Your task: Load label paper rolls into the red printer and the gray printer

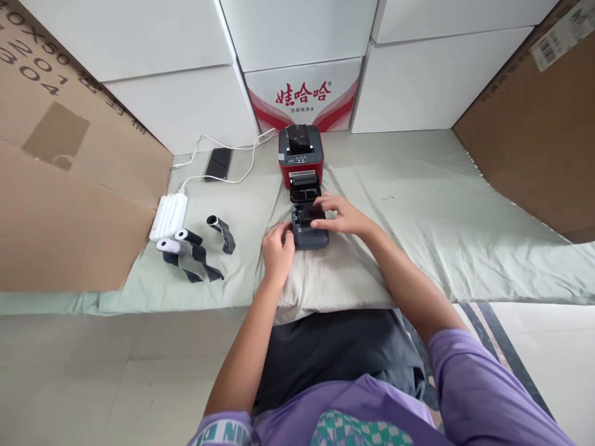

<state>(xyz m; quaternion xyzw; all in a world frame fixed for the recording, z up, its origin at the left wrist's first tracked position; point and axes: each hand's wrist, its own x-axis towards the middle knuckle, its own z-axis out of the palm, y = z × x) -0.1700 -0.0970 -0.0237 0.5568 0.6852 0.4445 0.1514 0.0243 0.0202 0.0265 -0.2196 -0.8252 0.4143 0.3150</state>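
A small dark printer (pixel 310 238) lies on the cloth in front of me, its lid (pixel 305 191) flipped up toward the back. My left hand (pixel 277 249) rests against the printer's left side, with curled fingers holding that edge. Over the printer's open compartment (pixel 307 215) hovers my right hand (pixel 341 215), thumb and fingers apart. Its fingertips are at the dark inside; whether they touch anything there is hard to make out. Directly behind stands a red and black printer (pixel 301 162) with dark film on its top.
Left lie paper rolls (pixel 170 246) with dark strips, a loose black strip roll (pixel 223 232), a white power bank (pixel 168 217) with a cable (pixel 232 181), and a black phone (pixel 218 164). White boxes (pixel 297 93) stand behind; cardboard boxes (pixel 74 186) flank both sides.
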